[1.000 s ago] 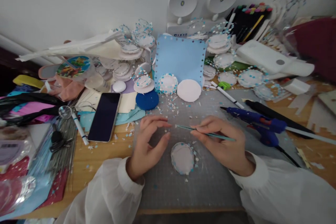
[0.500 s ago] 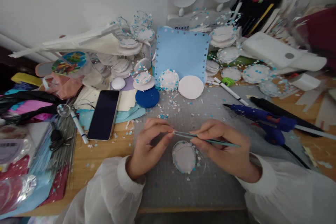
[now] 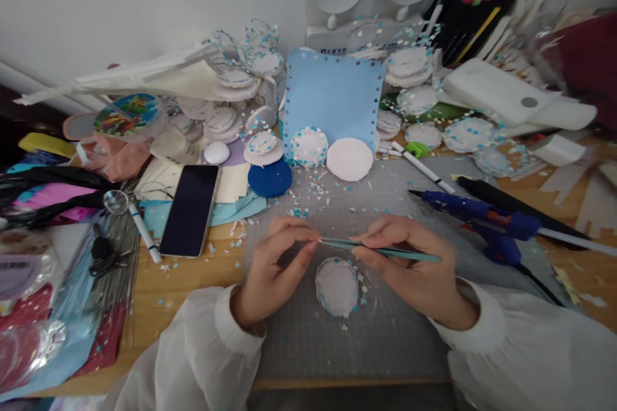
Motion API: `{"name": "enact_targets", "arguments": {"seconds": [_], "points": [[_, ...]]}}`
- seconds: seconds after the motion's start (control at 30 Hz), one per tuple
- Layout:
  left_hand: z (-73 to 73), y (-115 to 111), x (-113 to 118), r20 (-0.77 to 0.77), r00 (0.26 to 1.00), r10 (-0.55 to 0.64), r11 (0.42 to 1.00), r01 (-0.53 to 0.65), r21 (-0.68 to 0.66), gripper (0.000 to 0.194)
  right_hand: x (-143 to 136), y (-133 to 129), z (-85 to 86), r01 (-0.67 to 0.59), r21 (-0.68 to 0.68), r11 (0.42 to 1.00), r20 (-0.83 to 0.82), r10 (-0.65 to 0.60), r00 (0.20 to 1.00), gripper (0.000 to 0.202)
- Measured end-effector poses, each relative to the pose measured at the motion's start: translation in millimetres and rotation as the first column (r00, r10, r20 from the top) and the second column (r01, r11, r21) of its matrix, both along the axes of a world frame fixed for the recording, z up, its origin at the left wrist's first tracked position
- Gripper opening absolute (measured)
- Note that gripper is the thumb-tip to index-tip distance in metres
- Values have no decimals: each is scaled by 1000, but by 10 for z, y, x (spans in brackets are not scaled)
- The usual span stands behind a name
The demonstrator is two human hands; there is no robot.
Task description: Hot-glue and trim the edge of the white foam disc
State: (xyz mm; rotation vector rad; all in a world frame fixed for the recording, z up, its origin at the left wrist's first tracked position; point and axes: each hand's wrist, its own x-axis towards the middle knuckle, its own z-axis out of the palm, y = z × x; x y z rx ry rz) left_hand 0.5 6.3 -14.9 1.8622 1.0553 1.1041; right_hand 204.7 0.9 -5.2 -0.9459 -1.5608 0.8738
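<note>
My right hand (image 3: 409,263) grips a pair of teal tweezers (image 3: 385,252) between thumb and fingers, their tips pointing left. At those tips, the thumb and forefinger of my left hand (image 3: 277,263) are pinched together; whatever lies between them is too small to make out. Just below, on the grey cutting mat (image 3: 308,353), lies a round white paper disc (image 3: 337,287) edged with tiny blue and white pieces. A thin clear loop with small star-like bits curves off its right side.
A blue glue gun (image 3: 477,215) lies to the right, its cord running toward me. On the left are a phone (image 3: 190,210) and a blue round lid (image 3: 270,178). Decorated discs and a light blue card (image 3: 335,99) stand at the back. Tiny paper scraps (image 3: 315,189) are scattered about.
The tweezers' arms have come closer together and their tips sit against my left fingertips. Both hands stay in almost the same place.
</note>
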Motion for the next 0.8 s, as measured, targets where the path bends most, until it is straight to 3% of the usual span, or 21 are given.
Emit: {"name": "enact_targets", "arguments": {"seconds": [0.5,0.8], "points": [[1,6,7,-64,998,1,998,2,55,11,2,-14,-4,7,-89,996,-45,-11,999,23],[12,-4,4,-59,998,-4,999,7,46,10,-37,14,35,-33,-314,949,-239,-46,970,31]]}}
